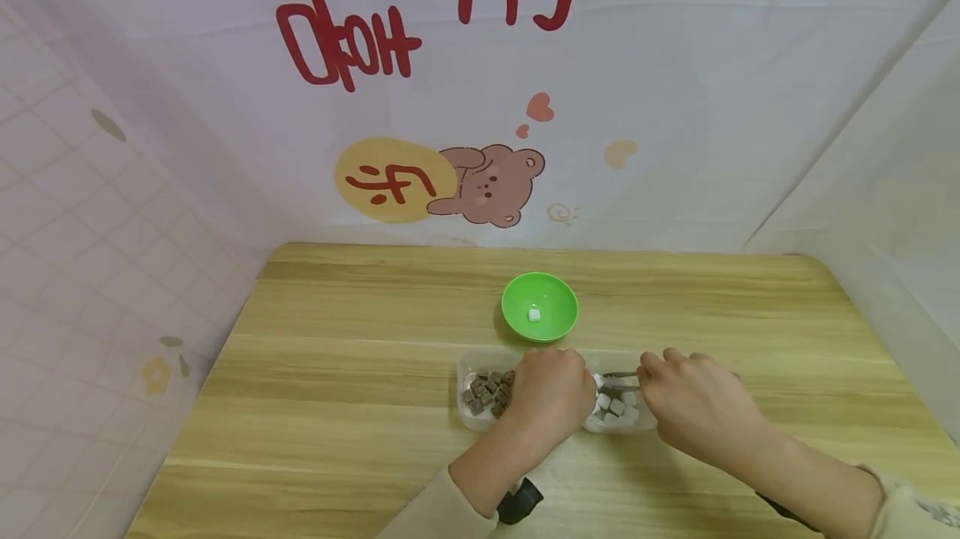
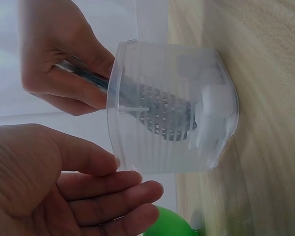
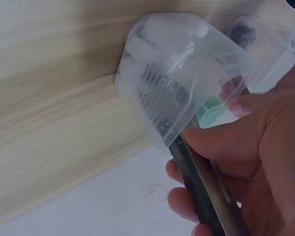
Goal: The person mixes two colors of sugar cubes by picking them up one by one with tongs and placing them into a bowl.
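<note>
My left hand (image 1: pixel 553 389) pinches the rim of a clear plastic container (image 2: pixel 142 160) between thumb and forefinger, its other fingers extended. White cubes (image 2: pixel 219 101) lie at the bottom of this container. Metal tongs (image 3: pixel 199 179) with perforated ends are gripped in my right hand (image 1: pixel 697 397). Their perforated ends reach inside the container, close to the white cubes; whether a cube sits between them cannot be made out. Beyond the hands stands a green bowl (image 1: pixel 555 289) with one white cube (image 1: pixel 534 315) in it.
Left of the white cubes, a clear container holds brown cubes (image 1: pixel 480 393), partly hidden by my left hand. The wooden table (image 1: pixel 337 406) ends at a white printed backdrop (image 1: pixel 675 89), with pale panels at both sides.
</note>
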Action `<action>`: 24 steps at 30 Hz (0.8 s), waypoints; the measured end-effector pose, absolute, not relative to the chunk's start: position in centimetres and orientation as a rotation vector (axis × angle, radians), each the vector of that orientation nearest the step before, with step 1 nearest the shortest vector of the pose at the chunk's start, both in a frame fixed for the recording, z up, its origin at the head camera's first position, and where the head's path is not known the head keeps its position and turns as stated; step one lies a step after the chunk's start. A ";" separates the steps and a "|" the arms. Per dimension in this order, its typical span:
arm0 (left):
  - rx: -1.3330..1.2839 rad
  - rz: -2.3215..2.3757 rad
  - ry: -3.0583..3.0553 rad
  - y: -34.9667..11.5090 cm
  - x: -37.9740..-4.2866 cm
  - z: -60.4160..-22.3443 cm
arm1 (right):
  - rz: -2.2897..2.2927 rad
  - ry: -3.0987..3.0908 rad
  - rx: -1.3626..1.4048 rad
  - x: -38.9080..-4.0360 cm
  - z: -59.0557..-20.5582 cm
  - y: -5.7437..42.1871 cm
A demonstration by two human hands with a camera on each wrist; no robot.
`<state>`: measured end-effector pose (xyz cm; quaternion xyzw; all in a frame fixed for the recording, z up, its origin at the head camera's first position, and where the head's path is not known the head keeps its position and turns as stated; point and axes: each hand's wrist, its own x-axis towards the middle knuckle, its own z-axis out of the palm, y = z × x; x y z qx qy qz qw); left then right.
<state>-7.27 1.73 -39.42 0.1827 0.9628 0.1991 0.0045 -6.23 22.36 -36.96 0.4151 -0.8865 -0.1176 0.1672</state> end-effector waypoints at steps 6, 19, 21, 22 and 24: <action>0.559 0.622 3.013 1.9 -7.2 -39.3 | -0.181 -2.560 1.142 -6.5 -36.6 23.6; 0.537 0.637 3.033 2.2 -7.1 -39.7 | 0.227 -2.491 0.998 -7.0 -35.1 26.2; 0.541 0.628 3.041 2.2 -7.1 -39.7 | 0.270 -2.480 0.965 -7.4 -34.9 26.3; 0.540 0.623 3.043 2.2 -7.1 -39.7 | 0.288 -2.481 0.945 -7.7 -34.8 26.2; 0.543 0.617 3.044 2.3 -7.1 -39.7 | 0.312 -2.497 0.899 -8.1 -34.8 26.1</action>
